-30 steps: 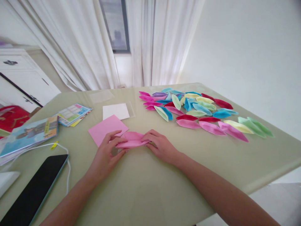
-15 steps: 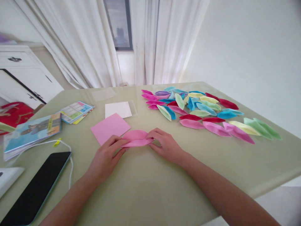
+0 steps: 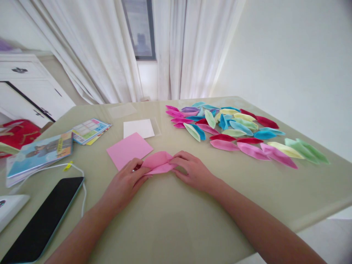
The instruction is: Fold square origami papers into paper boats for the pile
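Between my two hands is a folded piece of pink paper [image 3: 158,163], its sides bulging apart with a crease along the middle. My left hand [image 3: 127,182] is closed on its left end, thumb on top. The right end is pinched in the fingers of my right hand [image 3: 192,169]. Just behind my left hand lies a flat stack of pink square paper [image 3: 130,149]. Further right are many folded paper boats [image 3: 225,145] in pink, red, blue, green, yellow and purple, spread in loose rows.
White paper [image 3: 139,128] lies beyond the pink sheets on the table [image 3: 176,227]. To the left are a booklet [image 3: 41,154], printed cards [image 3: 92,130], a phone [image 3: 44,220] and a white cable [image 3: 84,194]. A red bag [image 3: 20,134] sits beyond the left edge.
The near side of the pink paper now looks flatter and its far side stands higher. Both hands have shifted only slightly, still gripping its ends.
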Demonstrator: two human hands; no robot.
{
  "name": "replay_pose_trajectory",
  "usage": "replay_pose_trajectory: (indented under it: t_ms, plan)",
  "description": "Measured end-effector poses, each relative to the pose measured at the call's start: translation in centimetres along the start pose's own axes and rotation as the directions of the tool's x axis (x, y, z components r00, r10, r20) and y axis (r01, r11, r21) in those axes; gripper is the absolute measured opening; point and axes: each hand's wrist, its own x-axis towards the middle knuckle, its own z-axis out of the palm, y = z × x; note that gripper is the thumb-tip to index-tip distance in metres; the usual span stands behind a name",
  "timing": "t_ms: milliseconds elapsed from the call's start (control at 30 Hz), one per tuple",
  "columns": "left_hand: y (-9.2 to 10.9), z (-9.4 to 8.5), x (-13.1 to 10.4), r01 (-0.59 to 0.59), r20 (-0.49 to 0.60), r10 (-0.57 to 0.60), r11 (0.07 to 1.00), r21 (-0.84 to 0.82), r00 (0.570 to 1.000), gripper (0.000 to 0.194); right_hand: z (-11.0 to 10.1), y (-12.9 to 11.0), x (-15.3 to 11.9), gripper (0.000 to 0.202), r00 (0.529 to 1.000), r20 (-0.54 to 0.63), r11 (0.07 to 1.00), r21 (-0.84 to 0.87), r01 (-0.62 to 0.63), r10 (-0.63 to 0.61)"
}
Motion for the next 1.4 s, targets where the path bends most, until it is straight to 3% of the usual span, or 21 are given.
replay_pose_trajectory:
  t_ms: [267, 667, 900, 1400]
  plan:
    - [0.64, -0.02, 0.38, -0.013, -0.029, 0.011, 0.998, -0.056, 1.0, 0.032, 0.2, 0.15, -0.07, 0.024, 0.998, 0.044, 0.989, -0.136, 0.056, -0.051]
    - [0.32, 0.33, 0.08, -0.025, -0.076, 0.014, 0.989, -0.147, 0.997, 0.028, 0.02, -0.14, -0.1, 0.032, 0.998, 0.05, 0.999, -0.006, 0.045, -0.045]
    - [0.47, 0.32, 0.14, -0.001, -0.056, -0.007, 0.99, -0.139, 0.998, 0.022, -0.03, -0.22, 0.0, 0.019, 1.0, -0.006, 0.999, 0.049, -0.001, 0.002]
    - [0.5, 0.56, 0.07, -0.004, -0.101, -0.007, 0.994, -0.111, 0.995, 0.022, -0.1, -0.54, -0.12, 0.018, 0.999, -0.016, 0.996, 0.084, 0.037, -0.036]
